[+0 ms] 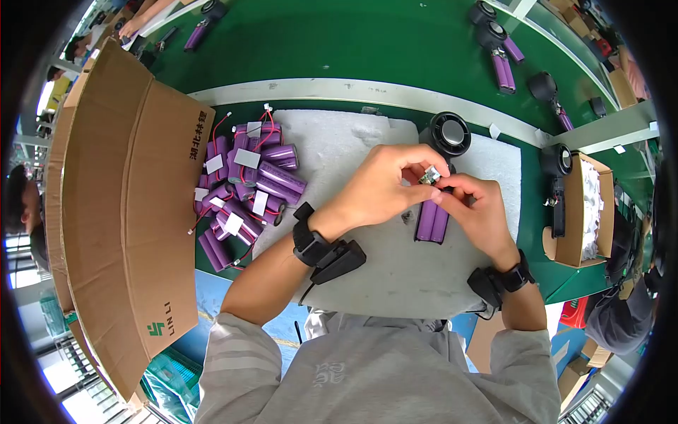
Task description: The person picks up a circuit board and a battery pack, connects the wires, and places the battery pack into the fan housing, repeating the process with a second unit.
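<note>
A small circuit board (429,176) sits pinched between the thumb and fingers of my left hand (385,182). Close against it, my right hand (482,210) has thumb and forefinger pressed together; what lies between them is too small to make out. Beneath my fingers lies a purple two-cell battery pack (431,223), its upper end hidden by my hands. Just beyond them rests a round black fan head (450,134) with a grey centre. All of this is over a pale foam mat (339,275).
Several purple battery packs (279,182) with red wires and white pads are heaped left of the mat. A tall cardboard box (134,233) borders them. At right are another fan unit (557,161) and a small open carton (604,212). More fan parts (492,34) lie beyond the white rail (318,90).
</note>
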Motion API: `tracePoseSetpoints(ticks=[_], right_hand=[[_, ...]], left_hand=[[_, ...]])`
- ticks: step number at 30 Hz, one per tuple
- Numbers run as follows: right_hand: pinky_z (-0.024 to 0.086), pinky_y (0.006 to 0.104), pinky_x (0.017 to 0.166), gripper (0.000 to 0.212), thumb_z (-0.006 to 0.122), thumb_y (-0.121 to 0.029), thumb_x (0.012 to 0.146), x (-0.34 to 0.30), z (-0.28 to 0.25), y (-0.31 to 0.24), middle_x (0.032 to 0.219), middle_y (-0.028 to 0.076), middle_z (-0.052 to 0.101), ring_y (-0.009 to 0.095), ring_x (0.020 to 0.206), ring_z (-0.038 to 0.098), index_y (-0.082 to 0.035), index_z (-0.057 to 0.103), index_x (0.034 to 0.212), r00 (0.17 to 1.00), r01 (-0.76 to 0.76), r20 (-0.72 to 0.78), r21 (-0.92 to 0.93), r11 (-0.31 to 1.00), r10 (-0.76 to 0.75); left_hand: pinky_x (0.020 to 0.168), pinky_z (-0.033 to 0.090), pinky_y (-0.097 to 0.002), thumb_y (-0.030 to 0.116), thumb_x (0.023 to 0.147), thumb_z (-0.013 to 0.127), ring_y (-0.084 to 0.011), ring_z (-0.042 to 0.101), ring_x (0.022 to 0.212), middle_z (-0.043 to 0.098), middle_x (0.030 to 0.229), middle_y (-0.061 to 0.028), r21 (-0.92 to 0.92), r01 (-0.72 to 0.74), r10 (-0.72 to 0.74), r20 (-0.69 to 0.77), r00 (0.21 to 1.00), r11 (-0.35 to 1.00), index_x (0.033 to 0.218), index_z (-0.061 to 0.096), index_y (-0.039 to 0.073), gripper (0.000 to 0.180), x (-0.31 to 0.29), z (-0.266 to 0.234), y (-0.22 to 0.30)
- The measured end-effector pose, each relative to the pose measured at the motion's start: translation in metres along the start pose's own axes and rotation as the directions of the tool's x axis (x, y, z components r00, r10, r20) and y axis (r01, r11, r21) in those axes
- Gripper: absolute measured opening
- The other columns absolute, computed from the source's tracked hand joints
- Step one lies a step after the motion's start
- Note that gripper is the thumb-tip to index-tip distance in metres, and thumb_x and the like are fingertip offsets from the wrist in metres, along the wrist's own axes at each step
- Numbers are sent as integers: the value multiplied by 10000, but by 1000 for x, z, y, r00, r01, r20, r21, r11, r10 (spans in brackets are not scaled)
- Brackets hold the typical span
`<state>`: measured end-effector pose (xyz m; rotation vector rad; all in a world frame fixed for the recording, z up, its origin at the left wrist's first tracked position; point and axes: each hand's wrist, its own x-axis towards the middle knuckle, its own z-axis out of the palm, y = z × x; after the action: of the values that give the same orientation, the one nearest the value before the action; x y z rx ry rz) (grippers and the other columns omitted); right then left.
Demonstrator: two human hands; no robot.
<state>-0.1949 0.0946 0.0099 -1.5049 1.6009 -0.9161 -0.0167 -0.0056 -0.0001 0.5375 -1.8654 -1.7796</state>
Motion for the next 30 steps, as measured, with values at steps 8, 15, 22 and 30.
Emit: tracePoseSetpoints(ticks=[8, 15, 22, 30], right_hand=[[287, 213, 511, 63, 646, -46, 894, 7, 1, 5, 618, -52, 487, 21, 571, 375, -8, 615, 934, 1000, 3, 22, 155, 988, -6], [336, 211, 514, 77, 652, -18, 859, 4, 0, 3, 637, -10, 527, 44, 579, 443, -16, 605, 920, 998, 57, 10, -42, 997, -57], [421, 218, 541, 126, 702, 12, 780, 5, 4, 4, 691, 25, 584, 78, 597, 527, -22, 623, 871, 949, 258, -124, -213, 942, -288], [460, 233, 573, 182, 709, 37, 755, 3, 3, 1, 801, 48, 631, 107, 642, 565, -12, 627, 910, 931, 314, -138, -170, 934, -338]], left_hand=[[797, 510, -255, -39, 829, 685, -91, 594, 870, 633, 970, -19, -27, 63, -63, 20, 998, 998, 1066, 623, 8, 249, 0, -2, 1], [801, 513, -259, -52, 837, 657, -96, 596, 872, 631, 968, -21, 72, 18, -20, 14, 1000, 997, 1100, 610, 16, 276, -1, 0, 3], [804, 516, -263, -51, 834, 665, -105, 603, 867, 639, 980, -31, 50, 46, -46, 2, 999, 998, 1096, 610, 16, 276, -1, 1, 4], [806, 525, -259, -51, 834, 682, -103, 611, 883, 650, 967, -35, -37, 70, -70, 10, 998, 997, 1095, 605, 19, 281, -1, -1, 5]])
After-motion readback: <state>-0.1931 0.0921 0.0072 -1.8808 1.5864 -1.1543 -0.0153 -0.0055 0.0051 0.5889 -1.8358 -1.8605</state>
